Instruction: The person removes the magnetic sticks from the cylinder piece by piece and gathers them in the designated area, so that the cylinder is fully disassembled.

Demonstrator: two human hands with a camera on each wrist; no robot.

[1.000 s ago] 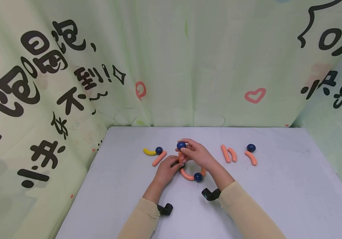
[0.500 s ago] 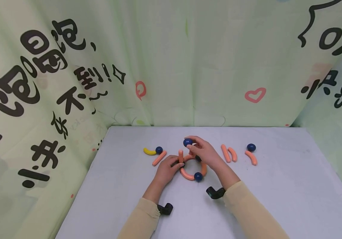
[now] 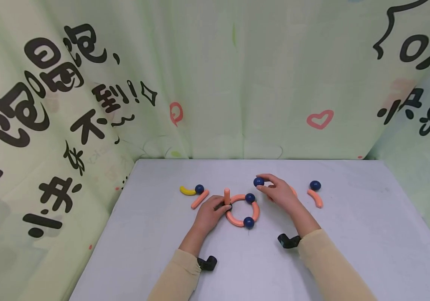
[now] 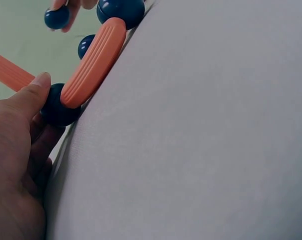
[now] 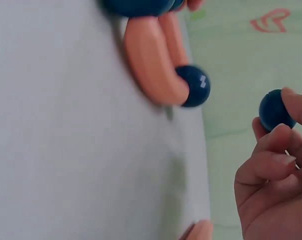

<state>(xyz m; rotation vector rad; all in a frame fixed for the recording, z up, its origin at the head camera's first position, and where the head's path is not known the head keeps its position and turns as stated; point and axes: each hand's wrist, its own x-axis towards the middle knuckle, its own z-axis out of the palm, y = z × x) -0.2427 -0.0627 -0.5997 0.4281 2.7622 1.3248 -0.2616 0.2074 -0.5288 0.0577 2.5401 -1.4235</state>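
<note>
Pinching the held ball (image 3: 258,182), blue, between thumb and fingertips of the right hand (image 3: 279,194), up in the air over the tabletop (image 3: 154,251) and apart from the ring. Gripping the corner ball (image 4: 61,111) with the left hand (image 3: 210,213), thumb laid over it and fingers curled beneath, at the ring's left side.

Can follow the ring from the corner ball along the curved near rod (image 3: 235,219) to the near ball (image 3: 249,223), on up the right rod (image 3: 255,211) to the far ball (image 3: 250,198), then back along the far rod (image 3: 238,198) towards the left hand. Can see the upright rod (image 3: 227,196) standing by the left thumb, with its foot hidden; cannot tell just how it meets the corner ball.

To the left, can see a yellow stick (image 3: 187,191) end to end with the left ball (image 3: 199,189), and the straight rod (image 3: 200,199) lying just beside. To the right, can see the outer ball (image 3: 315,185) with the bent rod (image 3: 315,198) close in front, and the tip of a half-hidden rod (image 3: 293,191) behind the right hand.
</note>
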